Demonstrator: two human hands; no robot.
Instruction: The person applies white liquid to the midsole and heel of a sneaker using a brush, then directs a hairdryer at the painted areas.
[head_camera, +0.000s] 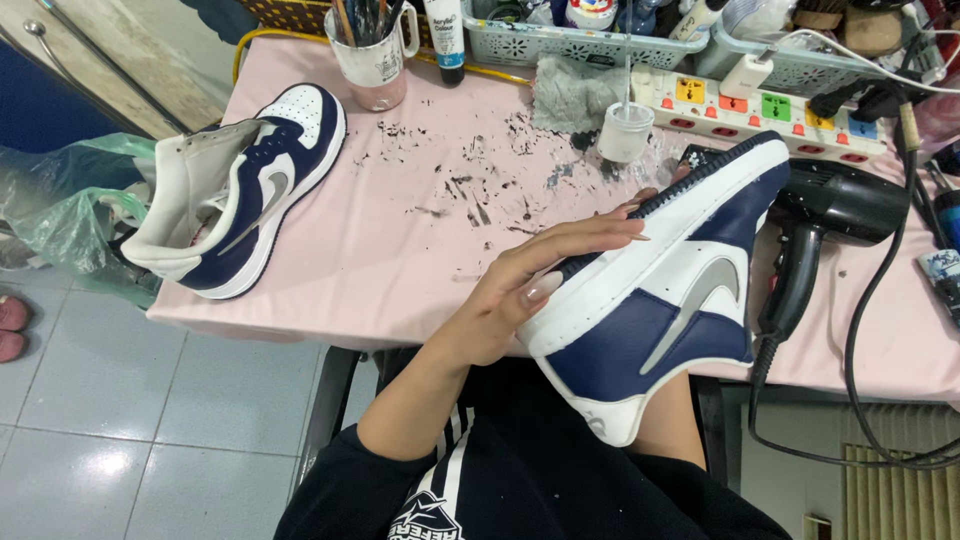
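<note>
My left hand (540, 285) grips the sole side of a navy and white sneaker (665, 300) with a grey side stripe, holding it tilted above my lap, heel toward me and toe toward the table. The forearm of my right arm shows below the heel; my right hand is hidden behind or inside the shoe. The matching second sneaker (240, 185) lies on the left end of the pink-covered table (420, 250), toe pointing away from me.
A black hair dryer (825, 215) with its cable lies at right. At the back stand a power strip (770, 105), a small white jar with a brush (625, 130), a grey rag (575, 95), a mug of brushes (372, 55) and plastic baskets. Dark paint smears mark the cloth.
</note>
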